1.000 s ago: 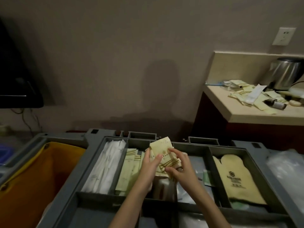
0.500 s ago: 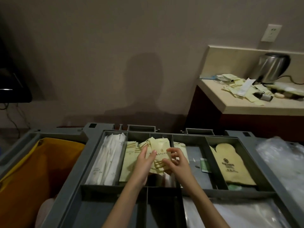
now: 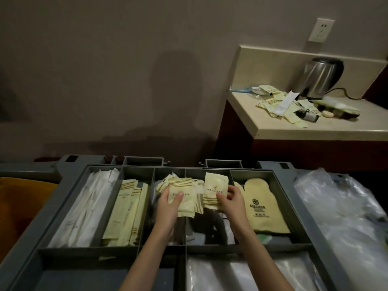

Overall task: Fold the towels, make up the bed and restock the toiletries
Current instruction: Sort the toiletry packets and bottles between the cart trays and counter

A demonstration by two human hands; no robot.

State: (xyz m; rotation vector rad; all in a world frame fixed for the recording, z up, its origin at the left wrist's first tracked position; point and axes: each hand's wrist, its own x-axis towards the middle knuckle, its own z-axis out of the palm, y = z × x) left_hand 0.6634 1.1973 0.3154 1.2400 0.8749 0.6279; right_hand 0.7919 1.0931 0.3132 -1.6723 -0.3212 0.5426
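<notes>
**Both hands sorting pale yellow sachets over the cart tray**

The left hand (image 3: pixel 168 203) grips a fanned bunch of pale yellow toiletry sachets (image 3: pixel 182 194), thumb pressed on the front of the topmost one, above the middle compartments of the grey divided tray (image 3: pixel 281 198) on the housekeeping cart. Just beside it, the right hand (image 3: pixel 233 201) pinches a single sachet (image 3: pixel 216 189) between thumb and curled fingers, holding it upright with its printed emblem facing the camera; its left edge overlaps the bunch.

In the tray's far-left compartment lie long white wrapped packets (image 3: pixel 88 206); the next holds a stack of long yellow packets (image 3: pixel 126 211). The right compartment holds a yellow mitt-shaped pouch (image 3: pixel 262 208) with a dark logo. An orange bag (image 3: pixel 19 206) hangs at the cart's left, and clear plastic bags (image 3: pixel 340 211) lie at its right.

On the worktop (image 3: pixel 315 129) to the right, well apart from the cart, a loose heap of sachets (image 3: pixel 279 106) and small bottles lies beside a steel kettle (image 3: pixel 321 78).
</notes>
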